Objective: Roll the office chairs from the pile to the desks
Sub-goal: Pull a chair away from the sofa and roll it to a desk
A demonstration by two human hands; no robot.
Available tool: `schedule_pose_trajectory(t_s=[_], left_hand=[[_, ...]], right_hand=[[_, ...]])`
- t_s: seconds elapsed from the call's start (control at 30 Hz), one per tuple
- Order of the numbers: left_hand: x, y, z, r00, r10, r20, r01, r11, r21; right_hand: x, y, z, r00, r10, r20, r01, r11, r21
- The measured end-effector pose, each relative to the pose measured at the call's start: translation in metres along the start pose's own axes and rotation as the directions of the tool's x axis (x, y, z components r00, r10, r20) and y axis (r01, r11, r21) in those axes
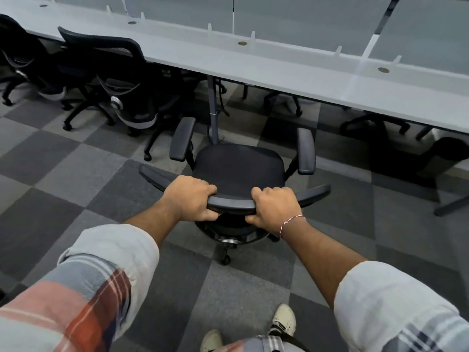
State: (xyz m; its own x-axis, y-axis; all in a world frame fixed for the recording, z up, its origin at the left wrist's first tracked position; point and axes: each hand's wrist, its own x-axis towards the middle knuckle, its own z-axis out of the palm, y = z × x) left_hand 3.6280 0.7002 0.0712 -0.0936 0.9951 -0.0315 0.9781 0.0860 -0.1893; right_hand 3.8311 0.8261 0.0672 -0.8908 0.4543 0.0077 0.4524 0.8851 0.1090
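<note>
We see left hand (189,198) and right hand (275,207) clamped round the backrest of 1 office chair (238,168) (facing the desk (279,69)).

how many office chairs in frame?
5. Held chair mid-frame, gripped by left hand and right hand; mesh-back chair and far-left chair at the desk; centre base and right base show under it, rest hidden. Dark shape far right may be another.
</note>
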Motion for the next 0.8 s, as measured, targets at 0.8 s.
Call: schedule_pose_trajectory(t_s=[0.8], left_hand=[[0.094,-0.089,0.012,0.996,0.074,0.051,-0.074,0.997,0.005]], right_hand=[[0.098,0.011,0.009,0.994,0.085,-0.063,-0.085,0.996,-0.006]])
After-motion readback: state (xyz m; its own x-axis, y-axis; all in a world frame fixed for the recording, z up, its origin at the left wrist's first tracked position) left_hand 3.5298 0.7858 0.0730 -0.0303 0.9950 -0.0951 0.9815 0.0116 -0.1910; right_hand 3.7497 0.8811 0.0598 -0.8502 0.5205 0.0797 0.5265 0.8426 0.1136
